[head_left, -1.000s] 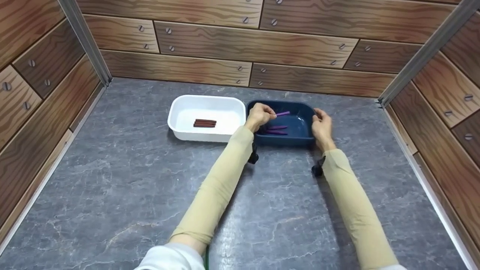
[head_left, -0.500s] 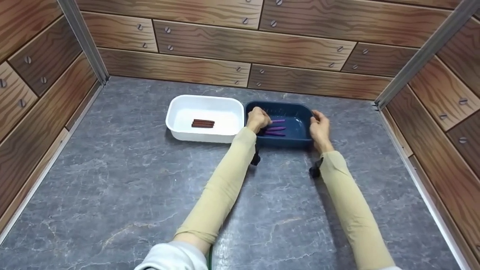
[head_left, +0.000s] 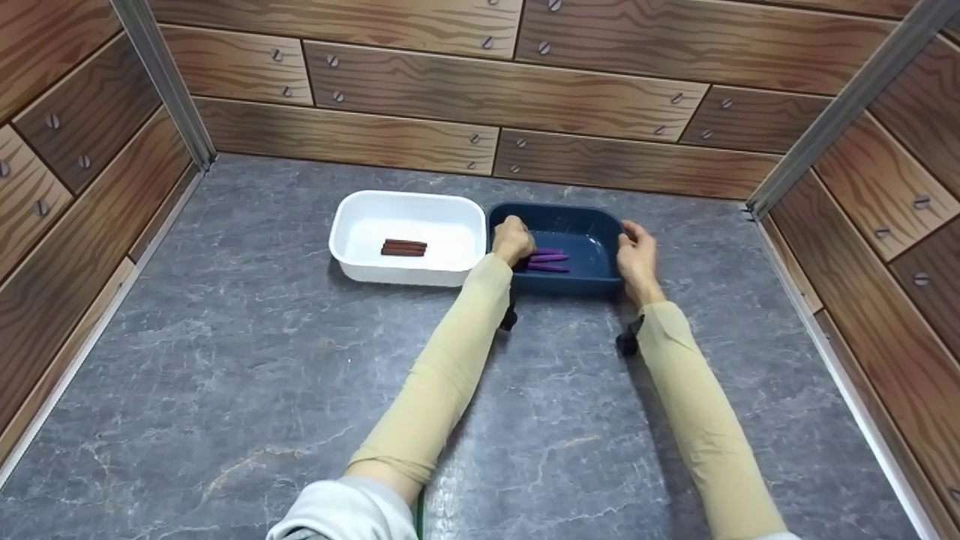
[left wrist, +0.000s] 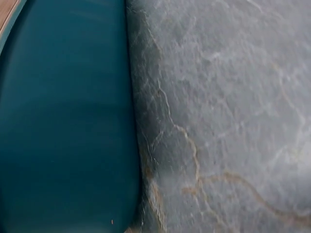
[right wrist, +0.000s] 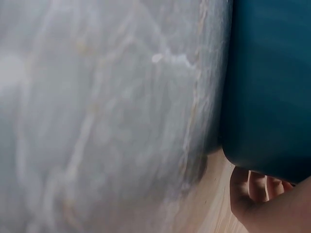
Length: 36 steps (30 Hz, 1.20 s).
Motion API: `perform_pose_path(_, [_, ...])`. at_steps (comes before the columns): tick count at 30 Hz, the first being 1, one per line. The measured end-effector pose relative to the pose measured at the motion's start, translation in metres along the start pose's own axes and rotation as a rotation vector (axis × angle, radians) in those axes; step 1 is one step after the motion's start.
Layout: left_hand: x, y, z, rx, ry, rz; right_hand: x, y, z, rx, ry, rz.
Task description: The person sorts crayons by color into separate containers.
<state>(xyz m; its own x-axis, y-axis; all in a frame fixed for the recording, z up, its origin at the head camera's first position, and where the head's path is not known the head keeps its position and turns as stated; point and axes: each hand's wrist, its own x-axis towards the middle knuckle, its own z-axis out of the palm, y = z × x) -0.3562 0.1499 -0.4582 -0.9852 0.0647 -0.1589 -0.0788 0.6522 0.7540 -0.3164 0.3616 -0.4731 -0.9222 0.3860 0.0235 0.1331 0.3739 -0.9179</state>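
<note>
In the head view my left hand (head_left: 514, 238) reaches into the left part of a dark blue plastic basin (head_left: 566, 286). Its fingers are curled down at the near ends of several slim purple crayon-like sticks (head_left: 548, 258), pinching one of them; the fingertips are hidden behind the hand. The sticks lie close together on the basin floor. My right hand (head_left: 637, 259) grips the basin's right end at the rim. Its curled fingers (right wrist: 257, 187) show under the basin's corner in the right wrist view, while the left wrist view has only the basin's outer wall (left wrist: 68, 116).
Left of the blue basin, right against it, stands a white basin (head_left: 405, 273) with several dark red-brown sticks (head_left: 403, 247) lying together inside. Both rest on a grey marbled surface (head_left: 262, 360). Wood-patterned panels (head_left: 420, 90) wall it in at the back and both sides.
My left hand has lowered the purple stick from above the basin to lie beside the others, moving slightly toward me. The right hand keeps its hold on the rim.
</note>
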Motion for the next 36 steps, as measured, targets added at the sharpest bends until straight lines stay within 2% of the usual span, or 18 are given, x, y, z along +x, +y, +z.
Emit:
perform_pose_path(5, [0.000,-0.004,-0.004,-0.073,0.015,0.007,0.001,-0.002,0.004,-0.002,-0.010,-0.006])
perform_pose_path(12, [0.000,-0.006,-0.010,-0.230,-0.021,0.026,0.003,-0.004,0.008,-0.002,-0.010,-0.011])
perform_pose_path(22, [-0.012,-0.005,-0.024,-0.421,-0.072,0.184,0.002,-0.005,0.000,-0.033,-0.006,-0.005])
perform_pose_path(29, [-0.024,-0.007,-0.033,-0.473,-0.069,0.299,0.000,-0.004,-0.007,-0.024,-0.001,-0.007])
perform_pose_path(36, [-0.040,-0.017,-0.039,-0.457,-0.026,0.362,-0.004,-0.001,-0.007,-0.019,0.018,0.013])
